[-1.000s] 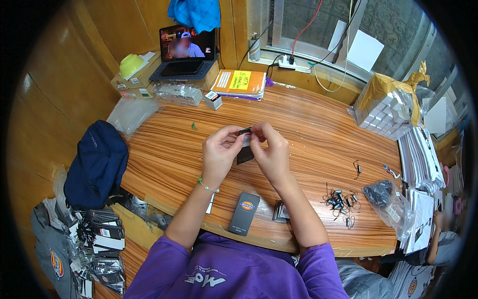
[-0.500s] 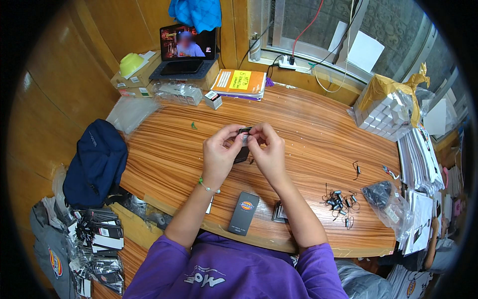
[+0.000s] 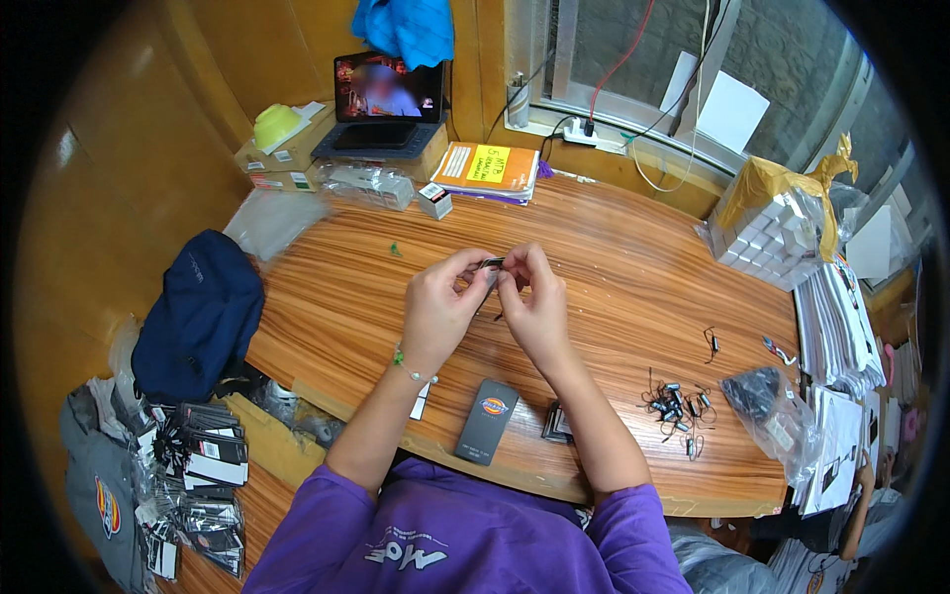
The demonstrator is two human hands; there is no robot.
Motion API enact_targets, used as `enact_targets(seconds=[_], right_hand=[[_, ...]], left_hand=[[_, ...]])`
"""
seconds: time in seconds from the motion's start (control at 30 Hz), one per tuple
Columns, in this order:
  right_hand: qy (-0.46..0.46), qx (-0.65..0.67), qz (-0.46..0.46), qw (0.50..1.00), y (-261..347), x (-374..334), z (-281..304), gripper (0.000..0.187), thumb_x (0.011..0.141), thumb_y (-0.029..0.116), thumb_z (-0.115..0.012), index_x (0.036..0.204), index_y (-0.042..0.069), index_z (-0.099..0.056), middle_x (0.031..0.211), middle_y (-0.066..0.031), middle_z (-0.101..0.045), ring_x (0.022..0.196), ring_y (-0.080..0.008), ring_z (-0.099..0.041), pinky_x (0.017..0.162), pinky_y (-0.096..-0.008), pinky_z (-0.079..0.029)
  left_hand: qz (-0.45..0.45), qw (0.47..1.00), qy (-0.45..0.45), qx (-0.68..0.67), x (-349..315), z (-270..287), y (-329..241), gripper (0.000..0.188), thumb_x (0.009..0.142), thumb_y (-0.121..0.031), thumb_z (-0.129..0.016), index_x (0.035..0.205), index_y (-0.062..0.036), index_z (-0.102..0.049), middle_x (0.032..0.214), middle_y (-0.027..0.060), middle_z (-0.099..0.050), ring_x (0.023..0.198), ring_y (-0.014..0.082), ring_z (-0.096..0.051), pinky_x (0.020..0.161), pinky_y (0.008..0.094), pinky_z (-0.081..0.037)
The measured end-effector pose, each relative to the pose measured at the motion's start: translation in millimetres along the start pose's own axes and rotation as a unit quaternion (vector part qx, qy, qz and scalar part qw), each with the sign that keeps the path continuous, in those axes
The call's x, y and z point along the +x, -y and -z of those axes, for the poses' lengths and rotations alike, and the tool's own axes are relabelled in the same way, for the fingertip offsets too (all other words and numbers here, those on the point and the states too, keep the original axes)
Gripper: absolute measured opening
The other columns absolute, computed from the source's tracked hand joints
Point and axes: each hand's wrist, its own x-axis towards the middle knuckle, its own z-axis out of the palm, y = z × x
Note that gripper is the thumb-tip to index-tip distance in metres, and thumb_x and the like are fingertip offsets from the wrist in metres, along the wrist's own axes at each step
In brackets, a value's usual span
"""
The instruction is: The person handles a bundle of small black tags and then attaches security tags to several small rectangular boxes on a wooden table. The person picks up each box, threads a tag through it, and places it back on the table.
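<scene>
Pinching | dark tag | between left fingers and right fingers

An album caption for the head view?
Left hand and right hand pinch a thin dark item over a wood-grained table.

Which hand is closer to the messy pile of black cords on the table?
The right hand. It is beyond the pile of black cords and to its left. The left hand is farther left.
</scene>
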Motion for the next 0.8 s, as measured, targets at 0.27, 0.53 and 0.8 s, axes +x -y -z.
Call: enact_targets(seconds=[0.27,0.53,0.8], right_hand=[[-0.003,0.016,0.006,1.0,6,-1,4,0.013,0.077,-0.006,-0.054,0.086,0.001,-0.046,0.068,-0.0091,-0.056,0.059,-0.0139,-0.057,0.053,-0.0253,-0.043],[0.111,0.305,-0.164,0.931,2,14,24,0.011,0.083,-0.001,-0.052,0.094,0.001,-0.052,0.078,-0.0051,-0.061,0.07,-0.011,-0.059,0.065,-0.0223,-0.048],[0.144,0.445,-0.285,0.836,1,16,40,0.011,0.085,0.012,-0.055,0.094,0.006,-0.056,0.084,-0.0016,-0.061,0.074,-0.01,-0.056,0.071,-0.025,-0.047]], left_hand=[[-0.068,0.985,0.03,0.155,-7,5,-31,0.019,0.079,-0.005,-0.059,0.098,-0.001,-0.061,0.087,0.0128,-0.065,0.072,0.0232,-0.064,0.064,0.0289,-0.051],[-0.159,0.964,0.01,0.212,-3,8,-48,0.014,0.074,-0.003,-0.061,0.087,-0.0053,-0.065,0.087,0.0073,-0.061,0.08,0.0238,-0.059,0.069,0.0325,-0.047],[-0.399,0.862,0.041,0.31,15,14,-41,0.018,0.067,-0.007,-0.061,0.084,-0.0106,-0.066,0.082,0.0013,-0.059,0.081,0.0189,-0.057,0.07,0.0323,-0.046]])
